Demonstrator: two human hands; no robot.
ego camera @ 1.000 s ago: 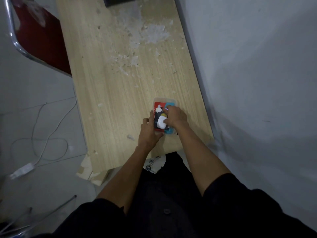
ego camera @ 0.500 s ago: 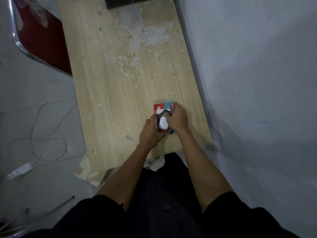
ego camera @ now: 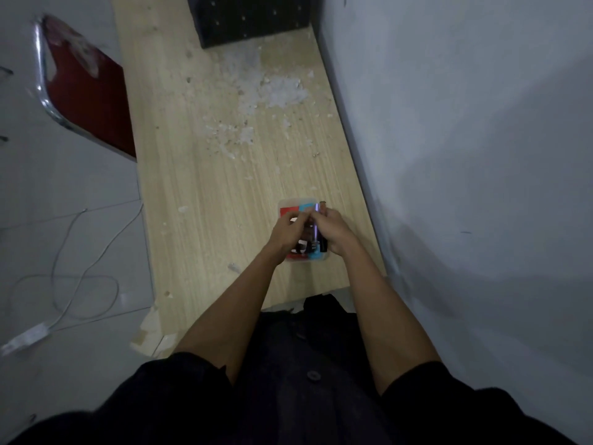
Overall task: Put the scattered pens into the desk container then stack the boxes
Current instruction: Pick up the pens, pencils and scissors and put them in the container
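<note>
Hands meet over a clear plastic container (ego camera: 296, 203) with a red and blue bottom, near the right edge of the light wooden desk (ego camera: 224, 194). Right hand (ego camera: 335, 231) grips a shiny purple pen (ego camera: 316, 224) angled into the container; left hand (ego camera: 287, 231) curls beside it, pinching its upper part.
</note>
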